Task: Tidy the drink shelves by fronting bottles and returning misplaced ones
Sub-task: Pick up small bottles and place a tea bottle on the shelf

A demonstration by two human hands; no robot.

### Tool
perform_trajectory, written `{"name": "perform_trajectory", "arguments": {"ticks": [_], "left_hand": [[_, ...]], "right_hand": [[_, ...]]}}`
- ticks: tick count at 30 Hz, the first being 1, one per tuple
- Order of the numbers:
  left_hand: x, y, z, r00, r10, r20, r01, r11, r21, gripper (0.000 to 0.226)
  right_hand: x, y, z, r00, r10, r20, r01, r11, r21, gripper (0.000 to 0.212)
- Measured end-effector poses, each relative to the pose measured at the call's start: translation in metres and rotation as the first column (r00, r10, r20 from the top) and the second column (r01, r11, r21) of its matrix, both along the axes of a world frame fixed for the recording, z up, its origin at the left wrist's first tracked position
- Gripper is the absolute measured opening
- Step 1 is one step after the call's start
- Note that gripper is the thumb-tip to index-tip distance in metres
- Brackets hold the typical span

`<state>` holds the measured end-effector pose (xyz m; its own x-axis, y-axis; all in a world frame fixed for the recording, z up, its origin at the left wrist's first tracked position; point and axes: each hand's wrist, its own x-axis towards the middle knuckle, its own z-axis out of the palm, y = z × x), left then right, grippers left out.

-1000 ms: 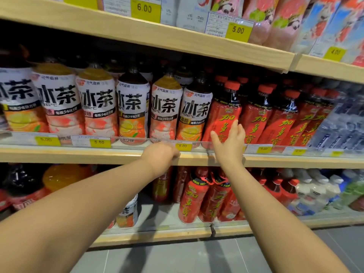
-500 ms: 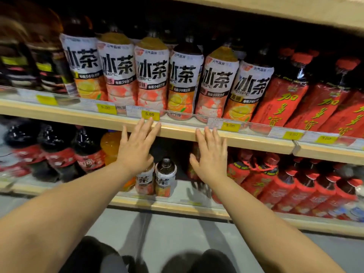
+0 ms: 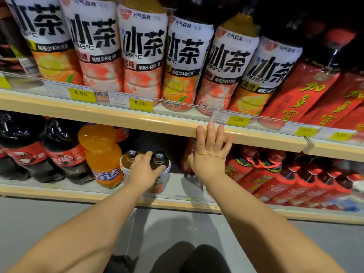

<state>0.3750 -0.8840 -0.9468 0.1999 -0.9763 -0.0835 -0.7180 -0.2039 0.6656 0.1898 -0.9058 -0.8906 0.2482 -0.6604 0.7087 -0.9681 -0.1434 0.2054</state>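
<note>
Two small white-labelled tea bottles stand side by side on the lower shelf (image 3: 178, 186), just right of an orange soda bottle (image 3: 100, 152). My left hand (image 3: 144, 170) wraps the right small tea bottle (image 3: 160, 159), fingers between the two bottles and thumb on its right side. The left small tea bottle (image 3: 127, 160) touches the back of my fingers. My right hand (image 3: 210, 152) hovers open with fingers spread in front of the upper shelf's wooden edge (image 3: 137, 120), holding nothing. Large tea bottles (image 3: 142, 56) with the same white label line the upper shelf.
Dark cola bottles (image 3: 59, 152) fill the lower shelf's left end, and red herbal-tea bottles (image 3: 275, 182) lean at its right. Taller red bottles (image 3: 307, 91) stand upper right. Yellow price tags (image 3: 140, 104) run along a clear rail. My dark-trousered knees (image 3: 187, 257) show above the grey floor.
The view has dropped and come closer. My left hand went down from the upper shelf's edge onto the right small tea bottle and closed on it. My right hand stayed open near the edge.
</note>
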Motion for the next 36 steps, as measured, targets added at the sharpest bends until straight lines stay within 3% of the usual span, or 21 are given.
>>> {"name": "perform_trajectory", "arguments": {"ticks": [4,9,14,19,22,24,26,28,30,32,36], "left_hand": [[-0.007,-0.018,-0.005,0.999,0.037,-0.034,-0.035,0.999,0.037,0.05],[-0.009,-0.017,-0.002,0.994,-0.026,0.111,0.028,0.999,-0.022,0.031],[-0.001,0.001,0.012,0.986,-0.11,0.128,0.117,0.992,-0.046,0.032],[0.008,0.025,0.07,0.997,-0.065,0.051,0.076,0.966,-0.248,0.03],[0.007,0.035,0.105,0.995,0.012,-0.097,-0.042,0.948,-0.315,0.034],[0.009,0.038,0.123,0.981,0.032,-0.19,-0.093,0.943,-0.318,0.039],[0.01,0.043,0.139,0.972,0.017,-0.234,-0.094,0.942,-0.323,0.043],[0.009,0.049,0.155,0.966,-0.01,-0.258,-0.084,0.933,-0.35,0.044],[0.004,0.053,0.173,0.963,-0.043,-0.266,-0.067,0.919,-0.389,0.047],[-0.005,0.056,0.192,0.97,-0.086,-0.228,-0.018,0.907,-0.42,0.048],[-0.028,0.061,0.222,0.977,-0.135,-0.165,0.04,0.878,-0.477,0.048]], "right_hand": [[-0.001,-0.002,-0.001,0.999,-0.032,-0.031,0.032,0.999,-0.009,0.127],[0.0,-0.003,-0.003,0.999,-0.037,-0.028,0.038,0.999,0.005,0.132],[-0.001,0.001,-0.001,1.0,0.013,0.019,-0.014,0.999,0.041,0.133],[0.0,0.011,0.011,0.997,0.057,0.059,-0.062,0.994,0.093,0.133],[-0.001,0.021,0.021,0.99,0.077,0.119,-0.099,0.977,0.189,0.128],[-0.002,0.031,0.034,0.989,0.069,0.13,-0.103,0.954,0.282,0.118],[-0.004,0.039,0.049,0.975,0.101,0.197,-0.171,0.908,0.383,0.094],[-0.005,0.053,0.062,0.867,0.124,0.483,-0.354,0.836,0.42,0.065],[0.0,0.074,0.072,0.651,0.096,0.753,-0.495,0.806,0.326,0.06],[0.01,0.1,0.079,0.576,0.093,0.812,-0.561,0.768,0.31,0.078],[0.028,0.126,0.076,0.56,-0.018,0.829,-0.549,0.741,0.387,0.111]]}}
